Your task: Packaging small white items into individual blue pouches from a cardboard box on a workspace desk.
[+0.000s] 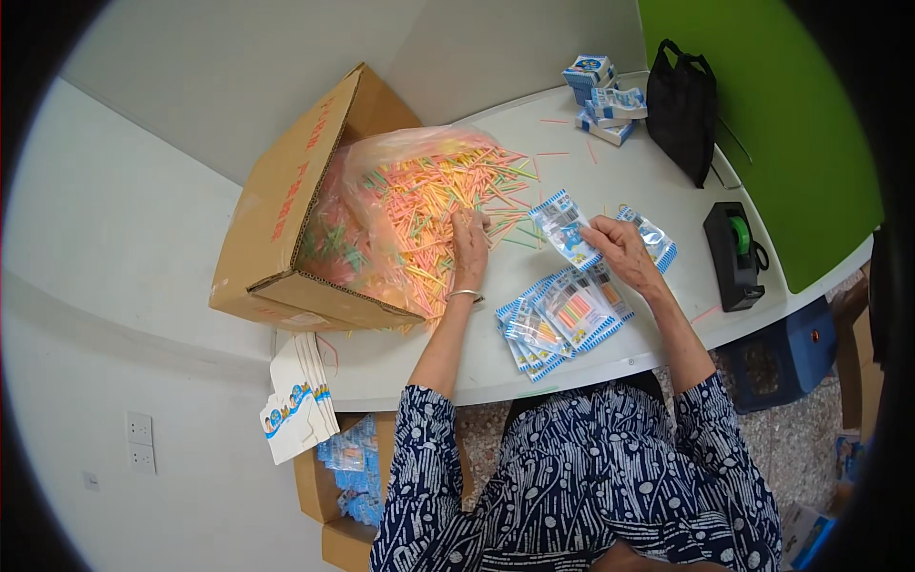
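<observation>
My left hand (470, 250), with a bangle at its wrist, rests at the right edge of a heap of thin pastel sticks (419, 214) in pink, yellow, orange and green. Its fingers are curled among the sticks, and their tips are partly hidden. The heap spills out of a clear plastic bag (372, 162) in a cardboard box (286, 191) tipped on its side. Between thumb and fingers, my right hand (624, 253) grips a small clear packet (564, 229) with blue-and-white striped ends. Below it lies a pile of similar packets (572, 310), with sticks showing inside several.
Another packet (651, 238) lies beyond my right hand. To the right are a black tape dispenser (734, 257) and a black bag (682, 110). Small boxes (605, 100) stand at the back. Folded cartons (300, 400) hang at the left edge above a box of packets (353, 467).
</observation>
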